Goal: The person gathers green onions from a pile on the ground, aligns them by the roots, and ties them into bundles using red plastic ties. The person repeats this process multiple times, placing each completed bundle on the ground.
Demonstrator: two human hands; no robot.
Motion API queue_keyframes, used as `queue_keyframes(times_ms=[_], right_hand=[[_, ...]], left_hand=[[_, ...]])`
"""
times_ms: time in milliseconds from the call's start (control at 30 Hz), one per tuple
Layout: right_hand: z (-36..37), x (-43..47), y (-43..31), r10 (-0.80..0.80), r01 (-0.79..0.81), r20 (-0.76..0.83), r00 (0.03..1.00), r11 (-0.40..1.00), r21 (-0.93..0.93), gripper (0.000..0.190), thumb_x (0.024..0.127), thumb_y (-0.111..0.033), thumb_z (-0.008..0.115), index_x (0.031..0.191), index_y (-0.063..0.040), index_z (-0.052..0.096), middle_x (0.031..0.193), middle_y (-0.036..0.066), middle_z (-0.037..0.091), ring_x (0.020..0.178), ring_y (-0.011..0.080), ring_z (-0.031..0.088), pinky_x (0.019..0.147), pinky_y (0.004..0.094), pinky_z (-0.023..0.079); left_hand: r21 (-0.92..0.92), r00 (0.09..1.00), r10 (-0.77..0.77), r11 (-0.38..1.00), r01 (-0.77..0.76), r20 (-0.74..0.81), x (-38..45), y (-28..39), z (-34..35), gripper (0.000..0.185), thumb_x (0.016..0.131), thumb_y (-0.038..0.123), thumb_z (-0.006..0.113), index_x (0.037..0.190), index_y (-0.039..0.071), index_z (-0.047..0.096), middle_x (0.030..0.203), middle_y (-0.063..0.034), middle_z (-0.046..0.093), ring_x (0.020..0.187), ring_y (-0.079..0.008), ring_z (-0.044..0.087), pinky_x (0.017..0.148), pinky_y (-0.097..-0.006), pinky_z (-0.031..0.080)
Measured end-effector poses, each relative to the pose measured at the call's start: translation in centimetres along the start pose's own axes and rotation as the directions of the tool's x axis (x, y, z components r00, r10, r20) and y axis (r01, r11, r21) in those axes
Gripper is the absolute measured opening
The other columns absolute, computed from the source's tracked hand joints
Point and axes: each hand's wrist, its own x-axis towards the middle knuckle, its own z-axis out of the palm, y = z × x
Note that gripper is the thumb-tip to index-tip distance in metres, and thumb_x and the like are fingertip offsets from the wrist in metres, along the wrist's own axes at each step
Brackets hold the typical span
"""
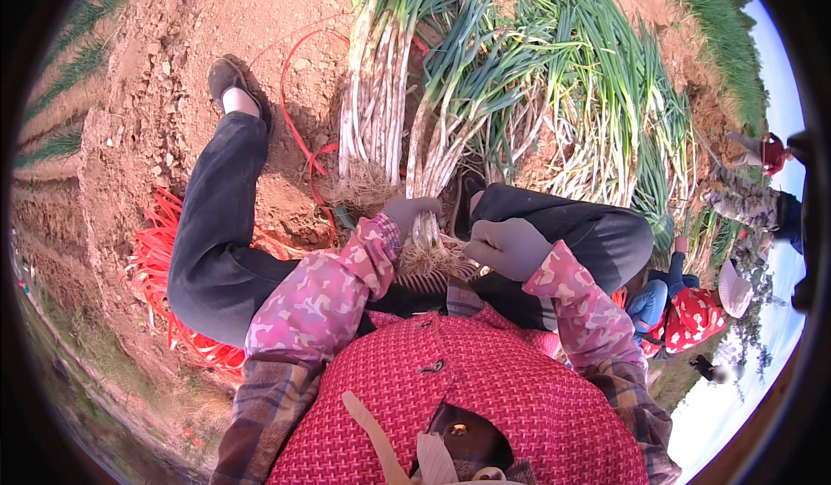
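My left hand point(411, 215), in a grey glove, grips a small bunch of green onions point(425, 167) by its white stalks, just above the roots. The bunch's roots point(422, 261) hang over my lap, and its green leaves point away from me. My right hand point(508, 249), also gloved, is beside the roots with its fingers curled; whether it pinches a root or leaf is too small to tell. A thicker bundle of green onions point(375, 102) lies just beyond my left hand, roots towards me. A red plastic strap point(295, 118) curves over the soil next to it.
A large pile of green onions point(597, 108) spreads ahead and to the right. Red plastic straps point(156, 257) are heaped by my left leg. A person in a red patterned top point(694, 319) sits at the right, with other people beyond. Planted rows point(65, 89) border the bare soil at the left.
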Motion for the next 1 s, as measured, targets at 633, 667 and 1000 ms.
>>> queue_keyframes(times_ms=[633,667,1000], right_hand=[[4.6,17.1,12.8,0.584,-0.296,-0.051,0.810,0.481,0.825,0.078,0.083,-0.063,0.072,0.126,0.002,0.064,0.098,0.017,0.072,0.077,0.0271,0.068,0.073,0.0417,0.054],[3.4,18.6,19.0,0.628,-0.240,0.059,0.776,0.207,0.948,0.059,0.089,-0.052,0.071,0.116,0.000,0.068,0.090,0.016,0.072,0.076,0.0271,0.069,0.073,0.0408,0.055],[0.5,23.2,14.8,-0.032,0.092,-0.100,0.994,-0.191,0.977,0.054,0.099,-0.038,0.060,0.132,0.004,0.055,0.111,0.019,0.068,0.094,0.0297,0.070,0.084,0.0420,0.062]], left_hand=[[-0.116,0.999,0.009,0.993,-0.014,-0.038,-4.5,5.6,1.9,0.042,0.070,0.020,0.081,0.104,-0.001,0.069,0.090,-0.0107,0.073,0.084,-0.0190,0.068,0.080,-0.0345,0.054],[-0.155,0.995,0.095,0.984,-0.090,0.024,-4.0,7.6,3.2,0.045,0.070,0.020,0.081,0.108,-0.001,0.067,0.090,-0.0107,0.072,0.084,-0.0190,0.068,0.081,-0.0354,0.054],[-0.527,0.977,0.132,0.850,-0.024,0.168,-6.3,4.6,1.6,0.046,0.077,0.015,0.078,0.118,-0.002,0.063,0.090,-0.0112,0.071,0.081,-0.0191,0.068,0.076,-0.0356,0.056]])
